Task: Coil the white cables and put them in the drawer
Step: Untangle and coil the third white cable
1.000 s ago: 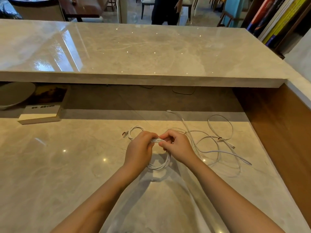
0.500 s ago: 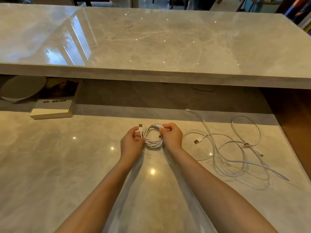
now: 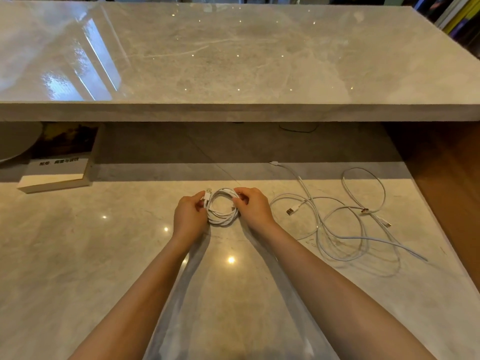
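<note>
Nearest the camera, two bare forearms are reaching out over the lower marble counter (image 3: 78, 255), which is lying open and bare on their left side and between them. Just beyond, the left hand (image 3: 188, 216) is pinching the left side of the coiled white cable (image 3: 220, 215) right by its USB plug (image 3: 207, 194), fingers curled. The right hand (image 3: 253, 209) is gripping the coil's right side, thumb on top. The coil is resting on the counter between them. To the right, the loose white cables (image 3: 337, 229) are sprawling in wide loops toward the counter's right edge, where a wooden side panel (image 3: 446, 190) is rising. Farther back, the counter is running into a shaded recess under the overhanging upper marble slab (image 3: 233, 61), whose thick front edge is spanning the whole view. A book (image 3: 57, 172) and a round grey dish (image 3: 15, 141) are sitting at the recess's left end. A second ago the cable was hanging in a larger, slacker loop below the hands. Now it is sitting wound small and tight, while the loose tangle is lying as it was. Counting: two hands, one finished coil, one book, one dish, and four plug ends showing in the tangle (how many separate cables make it up cannot be told).
</note>
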### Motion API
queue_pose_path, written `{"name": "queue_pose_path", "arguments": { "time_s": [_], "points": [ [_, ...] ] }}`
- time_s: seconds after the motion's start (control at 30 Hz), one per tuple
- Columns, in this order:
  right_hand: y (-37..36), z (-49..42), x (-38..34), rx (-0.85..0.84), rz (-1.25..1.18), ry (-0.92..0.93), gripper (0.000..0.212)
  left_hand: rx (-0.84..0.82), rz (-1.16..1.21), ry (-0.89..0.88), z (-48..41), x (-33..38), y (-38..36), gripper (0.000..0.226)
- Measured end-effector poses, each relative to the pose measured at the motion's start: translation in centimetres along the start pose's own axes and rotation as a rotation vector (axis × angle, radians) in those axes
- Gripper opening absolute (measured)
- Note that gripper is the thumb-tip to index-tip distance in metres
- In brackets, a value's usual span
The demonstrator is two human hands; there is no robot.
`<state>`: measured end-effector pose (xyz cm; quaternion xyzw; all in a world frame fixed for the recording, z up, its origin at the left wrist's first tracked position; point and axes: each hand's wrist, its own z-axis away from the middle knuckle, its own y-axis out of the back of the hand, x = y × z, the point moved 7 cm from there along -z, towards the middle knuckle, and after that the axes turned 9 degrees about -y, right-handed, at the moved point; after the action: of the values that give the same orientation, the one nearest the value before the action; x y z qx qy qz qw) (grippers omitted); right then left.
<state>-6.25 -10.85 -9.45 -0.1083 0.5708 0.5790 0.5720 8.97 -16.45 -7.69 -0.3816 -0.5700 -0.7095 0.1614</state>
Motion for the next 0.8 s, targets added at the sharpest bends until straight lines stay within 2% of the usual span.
{"name": "queue_pose_path", "arguments": {
  "time_s": [0.17,0.3,0.37,0.43,0.5,0.57,0.67,0.8],
  "points": [
    [1.3,1.2,0.2,-0.048,0.048,0.002,0.043,0.000,-0.046,0.057,-0.5,-0.4,0.5,0.047],
    [5.8,3.1,1.1,0.057,0.128,0.051,0.035,0.097,-0.137,0.039,-0.4,0.7,1.3,0.041],
    [9.1,4.0,2.2,0.165,0.253,0.045,0.032,0.119,-0.135,-0.104,0.4,3.3,0.5,0.034],
    [12.0,4.8,3.6,0.249,0.530,0.004,0.030,0.042,-0.095,-0.280,1.6,6.8,-2.3,0.029],
    [13.8,5.8,5.1,0.245,0.793,-0.045,0.031,-0.116,-0.094,-0.414,3.0,9.8,-6.6,0.026],
    [14.0,7.1,7.0,0.153,0.909,-0.072,0.032,-0.246,-0.118,-0.500,4.2,11.4,-10.8,0.026],
    [13.3,8.8,10.0,0.037,0.879,-0.059,0.021,-0.305,-0.174,-0.508,3.9,12.0,-14.3,0.029],
    [15.2,9.5,12.6,0.103,0.605,-0.162,0.017,-0.300,-0.272,-0.494,2.8,12.7,-15.8,0.026]
  ]
}}
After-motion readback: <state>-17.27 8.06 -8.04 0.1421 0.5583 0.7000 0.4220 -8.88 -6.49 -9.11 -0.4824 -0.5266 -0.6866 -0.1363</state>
